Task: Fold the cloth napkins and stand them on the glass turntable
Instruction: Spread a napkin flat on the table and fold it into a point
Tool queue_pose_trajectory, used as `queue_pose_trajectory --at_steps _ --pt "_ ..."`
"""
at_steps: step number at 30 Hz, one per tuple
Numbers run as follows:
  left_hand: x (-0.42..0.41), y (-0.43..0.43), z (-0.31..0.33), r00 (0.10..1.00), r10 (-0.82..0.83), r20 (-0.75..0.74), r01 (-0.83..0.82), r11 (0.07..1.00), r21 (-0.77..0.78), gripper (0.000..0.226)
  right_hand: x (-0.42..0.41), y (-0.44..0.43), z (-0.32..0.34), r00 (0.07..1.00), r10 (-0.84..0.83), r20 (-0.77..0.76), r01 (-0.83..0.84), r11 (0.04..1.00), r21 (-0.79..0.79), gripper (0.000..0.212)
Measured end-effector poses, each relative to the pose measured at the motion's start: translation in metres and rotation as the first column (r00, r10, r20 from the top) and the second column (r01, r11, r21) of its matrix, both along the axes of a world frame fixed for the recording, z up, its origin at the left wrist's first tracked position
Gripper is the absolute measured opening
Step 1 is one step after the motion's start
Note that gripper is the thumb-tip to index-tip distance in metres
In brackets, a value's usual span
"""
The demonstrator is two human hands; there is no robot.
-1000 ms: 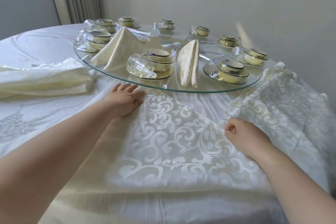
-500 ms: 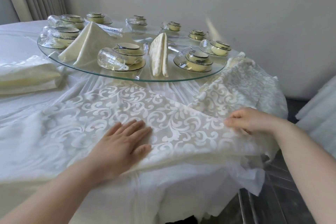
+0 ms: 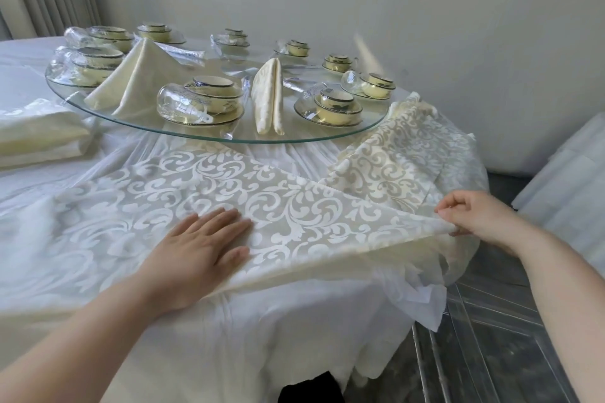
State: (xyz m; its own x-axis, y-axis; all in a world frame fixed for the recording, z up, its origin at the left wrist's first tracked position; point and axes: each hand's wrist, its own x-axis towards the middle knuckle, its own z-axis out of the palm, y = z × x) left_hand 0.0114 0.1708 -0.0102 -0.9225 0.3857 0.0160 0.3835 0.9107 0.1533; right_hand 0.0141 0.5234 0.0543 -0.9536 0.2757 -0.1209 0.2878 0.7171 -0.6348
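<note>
Right hand [image 3: 481,219] pinching scroll-patterned napkin [image 3: 294,213]

A round glass turntable [image 3: 229,140] sits upper centre on the white-clothed round table [image 3: 294,321]. On it, a tent-folded cream cloth napkin [image 3: 140,75] stands left and a narrow upright folded cream napkin [image 3: 269,98] stands centre, among plastic-wrapped ceramic bowl sets [image 3: 212,98]. In front, mid-frame, a scroll-patterned cream napkin [image 3: 294,216] lies spread under the left hand [image 3: 199,249]. The right hand [image 3: 474,219] pinches its right corner. A stack of folded cream napkins [image 3: 36,137] lies at the left edge.

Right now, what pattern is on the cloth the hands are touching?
White swirly scrolls on the cream napkin, best in the head view.
</note>
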Motion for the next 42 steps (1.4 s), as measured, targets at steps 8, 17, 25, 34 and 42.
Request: queue_pose_trajectory --at_steps 8,17,25,34,42 --pt "0.000 0.002 0.000 1.000 0.008 0.008 -0.008 1.000 -0.018 0.134 0.020 -0.124 -0.026 0.859 0.271 -0.433 -0.123 0.932 0.340 0.032" --pt "-0.001 0.001 -0.001 1.000 0.013 0.006 -0.012 0.999 -0.041 0.140 0.006 -0.157 -0.060 0.879 0.465 0.107 -0.458 0.762 0.458 0.051" --pt "-0.002 0.002 -0.002 1.000 0.011 0.002 -0.011 0.999 -0.034 0.139 0.001 -0.080 -0.049 0.966 0.195 0.167 -0.257 0.754 0.605 0.049" --pt "0.000 0.002 -0.008 0.979 0.077 -0.190 -0.041 0.982 0.186 0.098 -0.017 -0.217 -0.031 0.824 0.413 -0.387 -0.425 0.903 0.061 0.045" --pt "-0.004 -0.019 -0.011 0.927 0.298 -0.226 -0.231 0.932 0.281 0.095 -0.036 -0.248 -0.059 0.843 0.499 -0.200 -0.500 0.865 0.048 0.038"
